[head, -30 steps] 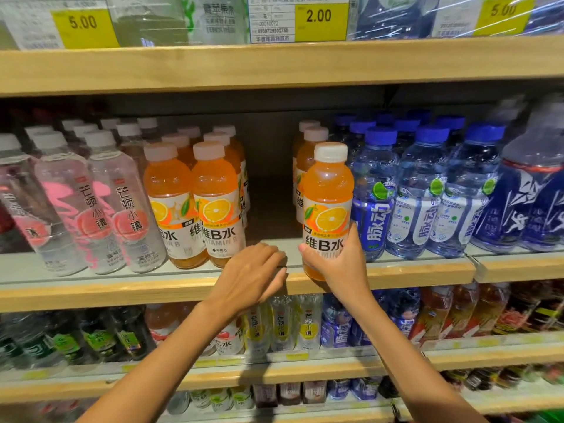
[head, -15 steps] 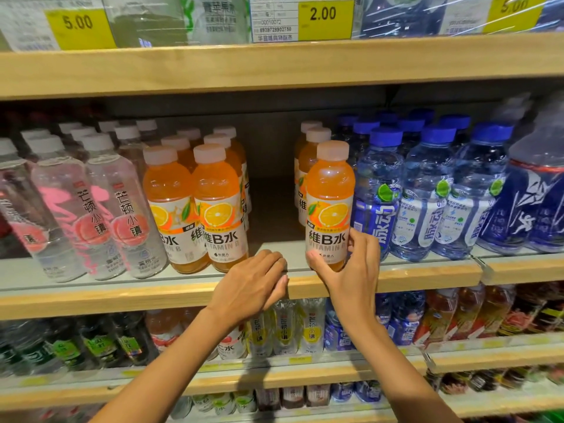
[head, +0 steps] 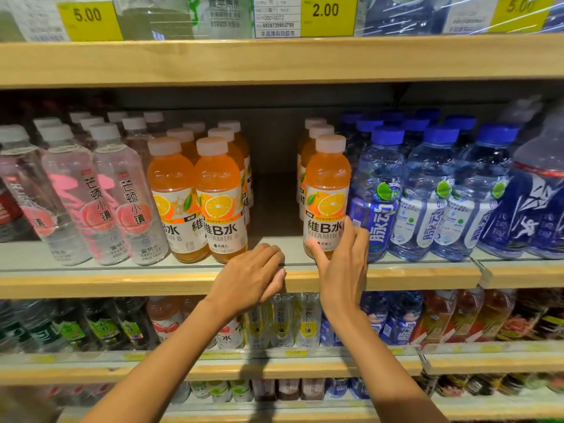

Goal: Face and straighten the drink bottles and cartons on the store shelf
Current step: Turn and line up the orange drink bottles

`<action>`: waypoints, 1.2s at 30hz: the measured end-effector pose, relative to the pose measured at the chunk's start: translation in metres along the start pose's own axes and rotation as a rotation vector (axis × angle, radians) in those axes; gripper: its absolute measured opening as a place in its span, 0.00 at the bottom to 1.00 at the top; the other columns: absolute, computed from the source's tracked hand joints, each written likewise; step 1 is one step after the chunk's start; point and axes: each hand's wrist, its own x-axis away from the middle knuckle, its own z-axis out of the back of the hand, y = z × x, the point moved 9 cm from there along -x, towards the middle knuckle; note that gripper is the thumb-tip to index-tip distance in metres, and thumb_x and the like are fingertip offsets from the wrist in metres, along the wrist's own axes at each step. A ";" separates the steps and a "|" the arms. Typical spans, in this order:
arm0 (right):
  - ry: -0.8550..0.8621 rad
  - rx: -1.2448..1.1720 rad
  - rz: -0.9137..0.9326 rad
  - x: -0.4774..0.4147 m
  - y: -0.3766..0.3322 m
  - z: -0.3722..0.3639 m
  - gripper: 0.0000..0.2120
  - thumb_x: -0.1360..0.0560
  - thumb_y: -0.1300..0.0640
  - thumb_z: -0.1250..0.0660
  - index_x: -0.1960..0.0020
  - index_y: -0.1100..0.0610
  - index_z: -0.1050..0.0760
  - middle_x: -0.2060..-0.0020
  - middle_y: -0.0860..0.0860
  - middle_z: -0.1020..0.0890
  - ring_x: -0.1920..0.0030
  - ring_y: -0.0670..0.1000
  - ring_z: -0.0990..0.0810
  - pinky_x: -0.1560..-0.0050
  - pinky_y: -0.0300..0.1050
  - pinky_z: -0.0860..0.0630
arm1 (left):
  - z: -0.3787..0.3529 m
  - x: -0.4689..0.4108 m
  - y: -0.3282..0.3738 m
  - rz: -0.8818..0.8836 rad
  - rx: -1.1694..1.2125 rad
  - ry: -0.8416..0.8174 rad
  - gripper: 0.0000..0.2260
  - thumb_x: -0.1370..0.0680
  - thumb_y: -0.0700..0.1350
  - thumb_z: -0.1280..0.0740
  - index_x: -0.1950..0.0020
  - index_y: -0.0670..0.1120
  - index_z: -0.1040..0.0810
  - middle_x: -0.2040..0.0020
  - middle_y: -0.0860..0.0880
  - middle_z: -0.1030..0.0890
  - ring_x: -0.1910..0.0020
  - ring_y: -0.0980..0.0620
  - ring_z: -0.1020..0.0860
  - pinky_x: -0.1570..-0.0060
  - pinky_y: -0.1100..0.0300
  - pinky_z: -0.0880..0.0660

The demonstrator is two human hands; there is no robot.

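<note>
We find the right hand (head: 341, 270) at the foot of an orange bottle (head: 328, 184), thumb on its left side and fingers on its right, pinching it low on the label. The bottle stands upright at the front of the middle shelf (head: 91, 283), label facing out, just beside the blue-capped water bottles (head: 378, 193) on its right. A gap separates it from the other orange bottles (head: 219, 203) to the left. The left hand (head: 250, 276) rests before that gap, fingers curled over the shelf's front edge, thumb against the wooden lip.
</note>
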 end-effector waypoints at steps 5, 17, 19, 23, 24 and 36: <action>-0.034 -0.048 -0.017 0.000 0.003 0.000 0.27 0.27 0.54 0.29 0.33 0.63 0.33 0.42 0.59 0.26 0.41 0.57 0.24 0.48 0.54 0.22 | 0.008 0.004 0.002 0.048 0.017 0.037 0.14 0.20 0.45 0.43 0.52 0.40 0.20 0.54 0.44 0.19 0.57 0.48 0.21 0.60 0.55 0.22; -0.195 -0.417 0.120 0.024 -0.068 -0.035 0.20 0.26 0.55 0.30 0.37 0.59 0.30 0.45 0.50 0.24 0.45 0.47 0.25 0.46 0.43 0.26 | 0.047 0.086 -0.051 0.030 -0.265 0.227 0.12 0.23 0.40 0.39 0.49 0.35 0.18 0.49 0.38 0.17 0.52 0.41 0.18 0.47 0.51 0.24; -0.282 -0.469 0.035 0.025 -0.079 -0.061 0.26 0.27 0.48 0.29 0.34 0.55 0.33 0.44 0.48 0.25 0.44 0.45 0.25 0.44 0.43 0.26 | 0.038 0.094 -0.061 -0.042 -0.250 0.185 0.15 0.22 0.42 0.41 0.47 0.34 0.18 0.47 0.37 0.18 0.51 0.40 0.17 0.49 0.50 0.22; -0.402 -0.476 -0.079 0.028 -0.093 -0.105 0.37 0.32 0.38 0.29 0.31 0.53 0.38 0.37 0.49 0.26 0.40 0.49 0.25 0.42 0.50 0.24 | 0.026 0.107 -0.074 -0.214 -0.278 0.157 0.21 0.18 0.46 0.48 0.44 0.37 0.18 0.45 0.38 0.18 0.49 0.42 0.17 0.43 0.50 0.27; -0.407 -0.482 -0.104 0.028 -0.094 -0.112 0.38 0.33 0.37 0.28 0.31 0.53 0.38 0.37 0.50 0.25 0.40 0.49 0.24 0.42 0.52 0.24 | 0.024 0.110 -0.076 -0.249 -0.294 0.165 0.21 0.18 0.46 0.48 0.43 0.37 0.19 0.45 0.39 0.18 0.49 0.42 0.17 0.42 0.51 0.29; -0.278 -0.477 -0.093 0.017 -0.098 -0.111 0.31 0.35 0.45 0.24 0.40 0.58 0.33 0.46 0.54 0.22 0.45 0.51 0.22 0.46 0.48 0.22 | 0.017 0.119 -0.075 -0.317 -0.378 0.277 0.19 0.19 0.49 0.44 0.35 0.38 0.29 0.42 0.41 0.18 0.46 0.44 0.19 0.40 0.53 0.31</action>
